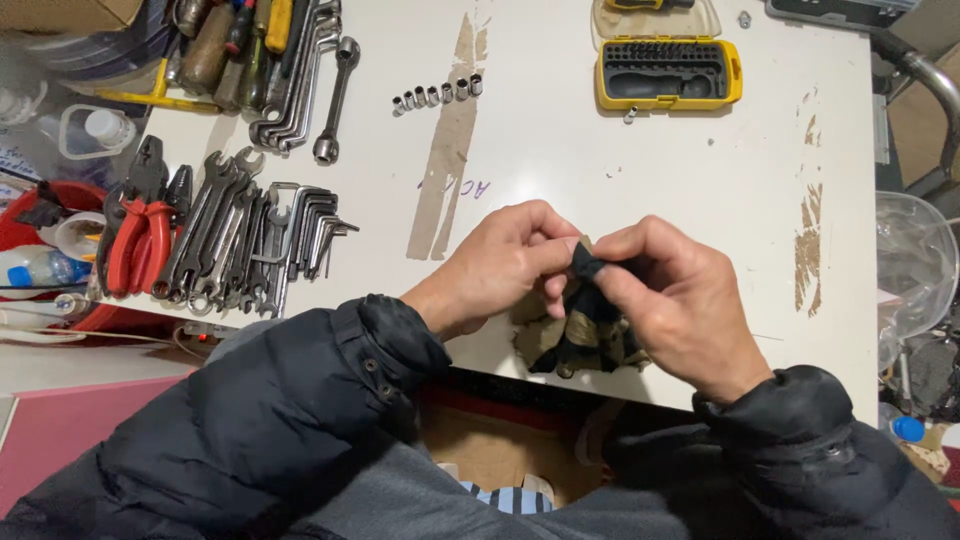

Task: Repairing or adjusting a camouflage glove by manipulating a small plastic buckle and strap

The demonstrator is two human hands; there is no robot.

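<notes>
Hands: we count two, the left hand [500, 262] and right hand [678, 300], near the white table's [560, 170] front edge.
Gloves: one dark work glove [585, 335] between them.
Sockets: seven in one row [437, 94], left of the yellow bit case [668, 72].
Bit cases: one.
Red-handled pliers: one [140, 245], far left.

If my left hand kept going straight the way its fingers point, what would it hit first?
The left hand points right, at the dark cloth it already pinches; just behind that are the right hand's fingers. Depth is hard to judge.
</notes>
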